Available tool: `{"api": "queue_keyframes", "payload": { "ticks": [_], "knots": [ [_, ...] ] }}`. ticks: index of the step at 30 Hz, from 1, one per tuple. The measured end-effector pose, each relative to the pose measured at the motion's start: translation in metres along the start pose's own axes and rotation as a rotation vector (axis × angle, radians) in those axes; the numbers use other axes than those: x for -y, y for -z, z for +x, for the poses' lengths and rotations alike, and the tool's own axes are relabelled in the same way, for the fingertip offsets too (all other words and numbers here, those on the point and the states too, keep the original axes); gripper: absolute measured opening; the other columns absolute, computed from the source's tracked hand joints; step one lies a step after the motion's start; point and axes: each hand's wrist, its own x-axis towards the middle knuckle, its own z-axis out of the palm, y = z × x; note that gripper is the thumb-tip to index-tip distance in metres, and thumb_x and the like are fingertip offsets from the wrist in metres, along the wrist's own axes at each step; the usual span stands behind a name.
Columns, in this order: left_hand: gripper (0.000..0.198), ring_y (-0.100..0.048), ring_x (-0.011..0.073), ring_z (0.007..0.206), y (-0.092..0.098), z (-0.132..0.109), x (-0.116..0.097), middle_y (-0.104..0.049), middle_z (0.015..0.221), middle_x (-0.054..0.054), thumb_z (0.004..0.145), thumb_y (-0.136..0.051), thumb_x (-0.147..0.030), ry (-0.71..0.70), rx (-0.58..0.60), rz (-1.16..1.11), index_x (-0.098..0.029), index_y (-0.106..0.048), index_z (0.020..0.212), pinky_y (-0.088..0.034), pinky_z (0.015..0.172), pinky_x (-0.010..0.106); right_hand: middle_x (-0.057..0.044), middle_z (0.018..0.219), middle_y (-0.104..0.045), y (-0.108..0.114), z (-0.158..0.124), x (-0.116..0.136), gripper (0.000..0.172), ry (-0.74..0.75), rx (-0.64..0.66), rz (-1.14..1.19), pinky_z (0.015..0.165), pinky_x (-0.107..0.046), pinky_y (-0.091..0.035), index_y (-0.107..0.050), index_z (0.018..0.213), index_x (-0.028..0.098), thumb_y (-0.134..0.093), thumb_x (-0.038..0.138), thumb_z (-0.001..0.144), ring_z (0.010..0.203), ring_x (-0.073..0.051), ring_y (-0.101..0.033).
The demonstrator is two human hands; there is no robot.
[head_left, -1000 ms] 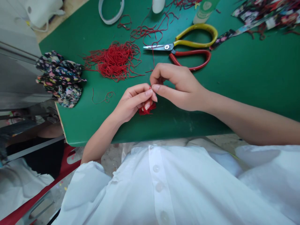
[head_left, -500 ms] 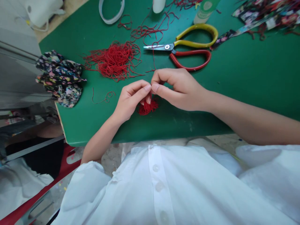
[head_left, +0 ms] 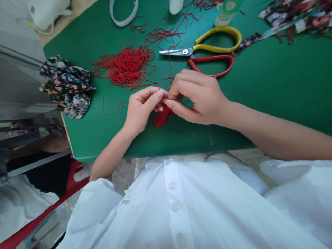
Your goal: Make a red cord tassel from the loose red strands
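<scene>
My left hand [head_left: 144,107] pinches a small bundle of red yarn [head_left: 160,119], whose looped strands hang below the fingers toward the near edge of the green table [head_left: 109,138]. Close against it, my right hand [head_left: 194,97] has thumb and forefinger pressed together at the top of the bundle. A thin strand of red yarn shows by the right fingers, though the fingers hide most of where it runs. Just beyond the right hand lie scissors [head_left: 185,52] with one yellow and one red handle.
A larger heap of red yarn [head_left: 129,67] lies beyond my left hand, with loose strands around it. Floral fabric [head_left: 66,86] sits at the left table edge, more fabric scraps [head_left: 308,15] at the far right. A tape roll [head_left: 111,10] and a green-labelled bottle [head_left: 227,12] stand at the back.
My right hand has turned and its knuckles have risen slightly. My left hand has shifted a little to the left, and the bundle's loops have moved with the fingers.
</scene>
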Motion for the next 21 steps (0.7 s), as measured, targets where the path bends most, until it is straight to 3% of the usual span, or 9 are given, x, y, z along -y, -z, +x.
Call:
{"api": "queue_keyframes", "payload": {
  "ticks": [8, 13, 17, 21],
  "knots": [
    [0.024, -0.058, 0.0033, 0.056, -0.0005, 0.0011, -0.0019, -0.071, 0.072, -0.006, 0.081, -0.07, -0.047, -0.074, -0.034, -0.011, -0.023, -0.07, 0.08, -0.049, 0.054, 0.018, -0.002, 0.075, -0.058, 0.0007, -0.0015, 0.0, 0.028, 0.018, -0.046, 0.006, 0.072, -0.03, -0.048, -0.053, 0.077, 0.021, -0.046, 0.04, 0.097, 0.075, -0.014, -0.056],
    [0.026, -0.063, 0.0053, 0.06, 0.0005, 0.0011, -0.0023, -0.072, 0.075, -0.004, 0.082, -0.069, -0.049, -0.065, -0.051, 0.017, -0.023, -0.067, 0.082, -0.05, 0.054, 0.018, -0.003, 0.078, -0.061, 0.0037, -0.0018, 0.0006, 0.024, -0.115, -0.082, 0.002, 0.073, -0.03, -0.049, -0.056, 0.082, 0.022, -0.049, 0.041, 0.095, 0.075, -0.015, -0.057],
    [0.023, -0.07, 0.0083, 0.076, 0.002, 0.0005, -0.0031, -0.07, 0.076, -0.004, 0.084, -0.066, -0.047, -0.076, -0.021, 0.002, -0.024, -0.065, 0.086, -0.052, 0.059, 0.018, -0.004, 0.087, -0.065, 0.0058, 0.0001, -0.0004, 0.021, -0.134, -0.002, 0.132, 0.075, -0.03, -0.049, -0.059, 0.091, 0.023, -0.051, 0.042, 0.094, 0.08, -0.016, -0.059],
    [0.022, -0.069, 0.0077, 0.075, 0.003, -0.0007, -0.0047, -0.07, 0.076, -0.005, 0.085, -0.065, -0.047, -0.074, -0.01, 0.012, -0.025, -0.064, 0.088, -0.053, 0.06, 0.019, -0.004, 0.09, -0.065, 0.0036, 0.0018, -0.0004, 0.019, -0.128, 0.063, 0.202, 0.077, -0.03, -0.049, -0.058, 0.092, 0.022, -0.052, 0.041, 0.094, 0.083, -0.016, -0.059]
  ]
}}
